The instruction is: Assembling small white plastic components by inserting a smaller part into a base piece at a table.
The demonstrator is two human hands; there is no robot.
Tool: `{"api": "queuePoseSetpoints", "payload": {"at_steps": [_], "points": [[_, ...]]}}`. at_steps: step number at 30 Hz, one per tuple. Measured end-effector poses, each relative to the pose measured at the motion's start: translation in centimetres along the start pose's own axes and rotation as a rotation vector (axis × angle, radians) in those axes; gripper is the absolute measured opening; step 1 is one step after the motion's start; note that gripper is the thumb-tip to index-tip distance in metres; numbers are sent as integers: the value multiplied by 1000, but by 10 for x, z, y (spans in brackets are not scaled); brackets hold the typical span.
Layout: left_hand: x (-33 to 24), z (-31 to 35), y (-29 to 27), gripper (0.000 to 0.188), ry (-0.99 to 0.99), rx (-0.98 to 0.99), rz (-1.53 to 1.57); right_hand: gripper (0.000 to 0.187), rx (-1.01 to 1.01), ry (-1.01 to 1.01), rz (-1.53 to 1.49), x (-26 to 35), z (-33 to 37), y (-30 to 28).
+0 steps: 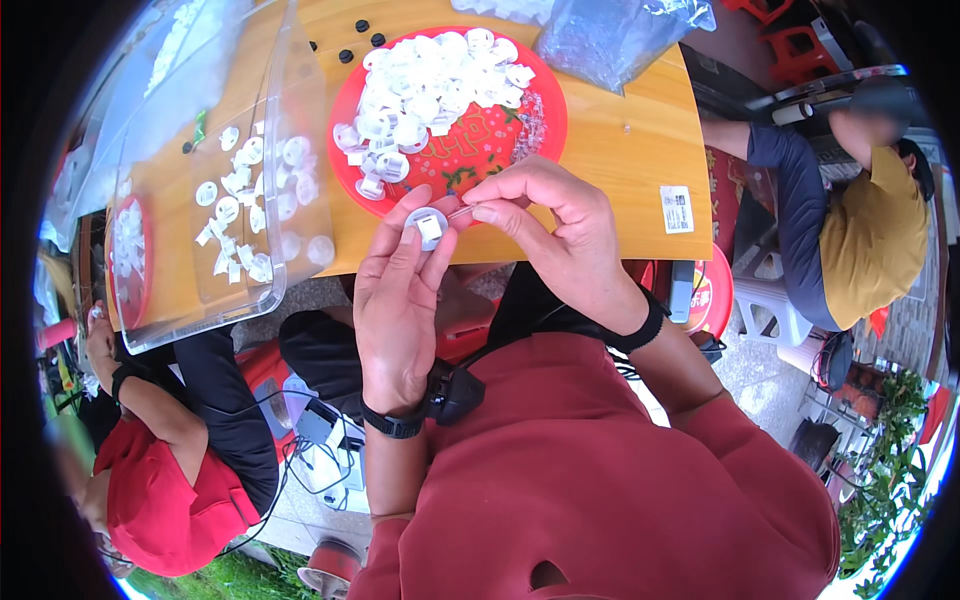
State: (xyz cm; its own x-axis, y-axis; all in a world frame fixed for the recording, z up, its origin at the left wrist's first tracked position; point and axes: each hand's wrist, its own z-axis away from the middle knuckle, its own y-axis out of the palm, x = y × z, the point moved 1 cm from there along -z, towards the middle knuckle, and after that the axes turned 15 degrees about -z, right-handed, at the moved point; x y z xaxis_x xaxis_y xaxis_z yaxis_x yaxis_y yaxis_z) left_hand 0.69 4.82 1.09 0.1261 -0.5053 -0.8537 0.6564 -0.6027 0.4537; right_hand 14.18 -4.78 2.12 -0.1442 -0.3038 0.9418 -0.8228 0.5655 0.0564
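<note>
My left hand point(393, 310) holds a white round plastic piece point(427, 229) with a raised square block on its face, gripped between thumb and fingers. From the right, my right hand point(575, 230) pinches a tiny thin clear part point(460, 211) between thumb and forefinger, close to the piece's edge; whether the two touch I cannot tell. Just beyond my hands lies a red patterned tray point(553, 95). A heap of similar white pieces point(430, 85) fills its far and left side, and small clear parts point(530, 130) lie along its right side.
A clear plastic bin point(200, 318) holding loose white pieces point(240, 180) stands left on the wooden table point(620, 150). Several black round parts point(346, 56), a plastic bag point(615, 45) and a printed label point(676, 209) lie about. People sit at left point(170, 490) and right point(870, 240).
</note>
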Motion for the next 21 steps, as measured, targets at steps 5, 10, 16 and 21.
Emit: {"api": "queuePoseSetpoints", "payload": {"at_steps": [5, 10, 16, 21], "points": [[-2, 3, 4, 36, 15, -7, 27, 10, -55, -114, 71, 1, 5, 6], [-3, 6, 9, 36, 20, -45, 54, 10, -76, -142, 87, -1, 8, 11], [-1, 7, 10, 40, 40, -38, -78, 9, -89, -125, 81, 3, 9, 9], [6, 5, 2, 32, 153, -139, -182, 9, -129, -169, 79, 7, 8, 10]]}}
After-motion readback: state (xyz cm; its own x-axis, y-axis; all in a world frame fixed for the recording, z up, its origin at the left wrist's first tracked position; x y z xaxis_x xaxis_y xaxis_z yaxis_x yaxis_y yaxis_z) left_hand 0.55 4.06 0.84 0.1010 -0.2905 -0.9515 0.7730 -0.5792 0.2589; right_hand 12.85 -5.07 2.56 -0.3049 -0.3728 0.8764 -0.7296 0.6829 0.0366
